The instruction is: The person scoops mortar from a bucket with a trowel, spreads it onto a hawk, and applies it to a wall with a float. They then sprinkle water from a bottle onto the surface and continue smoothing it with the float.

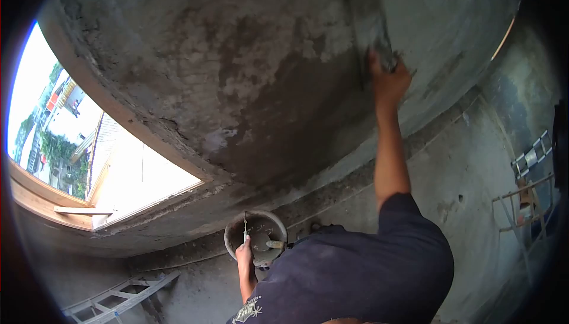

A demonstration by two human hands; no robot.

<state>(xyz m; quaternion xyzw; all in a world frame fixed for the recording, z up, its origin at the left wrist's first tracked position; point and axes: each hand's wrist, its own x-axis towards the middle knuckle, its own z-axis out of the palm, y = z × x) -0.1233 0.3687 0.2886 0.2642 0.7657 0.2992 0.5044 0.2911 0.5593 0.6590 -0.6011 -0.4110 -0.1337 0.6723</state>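
My right hand (391,84) is raised high and closed round the handle of a plastering trowel (368,18). The trowel's long flat blade lies along the grey plaster wall (284,104), a little blurred. Lower down, my left hand (243,253) grips a thin tool (245,228) seen nearly edge-on, upright over the rim of a round bucket (229,242). Inside the bucket, a second tool's handle (275,244) leans near the right rim. Dark damp patches spread across the wall left of the trowel.
A wood-framed window opening (95,164) is at left, with buildings and trees outside. A metal ladder (121,297) lies at lower left. Metal frames (524,205) stand at the far right. A ledge (427,137) runs along the wall's foot.
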